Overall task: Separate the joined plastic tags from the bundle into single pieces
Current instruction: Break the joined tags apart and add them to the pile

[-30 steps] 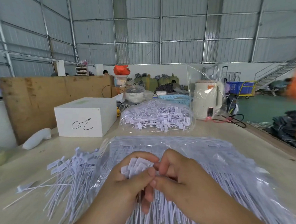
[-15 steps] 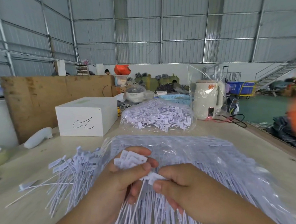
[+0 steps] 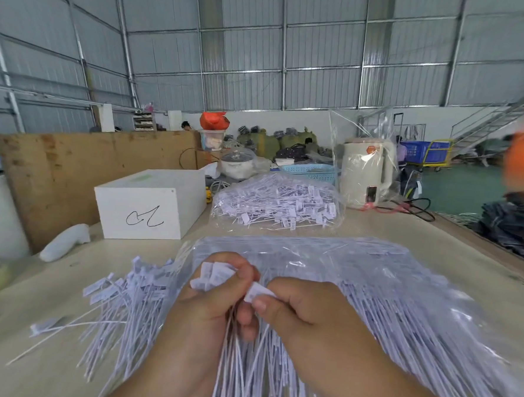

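A hand-drawn black scrawl, resembling a loop followed by a hooked stroke, is seen on the front face of the white box (image 3: 145,205); no definite letter or number can be made out of it. Dark printed marks are carried on the heads of the tags in the far bag (image 3: 277,204), but they are too small to be read. Faint print is likewise shown on the tags (image 3: 216,275) held in the left hand (image 3: 207,311) and cannot be deciphered. An orange round label is borne near the top of the kettle (image 3: 365,171); its wording is illegible. No other text is legible.
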`<state>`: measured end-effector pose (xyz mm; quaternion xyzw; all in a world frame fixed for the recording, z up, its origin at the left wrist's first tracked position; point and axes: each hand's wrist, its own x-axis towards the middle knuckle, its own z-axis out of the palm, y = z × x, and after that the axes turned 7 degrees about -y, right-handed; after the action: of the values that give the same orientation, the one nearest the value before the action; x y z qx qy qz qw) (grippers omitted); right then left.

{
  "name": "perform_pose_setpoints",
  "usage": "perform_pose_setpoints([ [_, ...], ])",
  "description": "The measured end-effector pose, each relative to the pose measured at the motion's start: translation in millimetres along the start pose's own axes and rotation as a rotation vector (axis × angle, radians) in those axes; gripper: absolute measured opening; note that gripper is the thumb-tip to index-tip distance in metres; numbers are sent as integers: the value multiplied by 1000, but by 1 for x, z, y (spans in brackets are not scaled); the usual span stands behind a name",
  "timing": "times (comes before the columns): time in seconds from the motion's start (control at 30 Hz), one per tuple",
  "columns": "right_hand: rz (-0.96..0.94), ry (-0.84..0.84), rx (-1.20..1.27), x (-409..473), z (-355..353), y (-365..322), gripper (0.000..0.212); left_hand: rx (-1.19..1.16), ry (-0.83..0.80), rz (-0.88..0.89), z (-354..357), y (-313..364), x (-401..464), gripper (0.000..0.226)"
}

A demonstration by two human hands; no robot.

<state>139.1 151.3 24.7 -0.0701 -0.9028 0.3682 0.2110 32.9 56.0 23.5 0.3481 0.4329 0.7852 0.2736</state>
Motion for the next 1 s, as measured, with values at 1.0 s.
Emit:
perform_pose_setpoints([
  [1.0, -133, 151, -258, 2, 8, 11, 13, -112, 42, -58, -15, 9, 8, 3],
])
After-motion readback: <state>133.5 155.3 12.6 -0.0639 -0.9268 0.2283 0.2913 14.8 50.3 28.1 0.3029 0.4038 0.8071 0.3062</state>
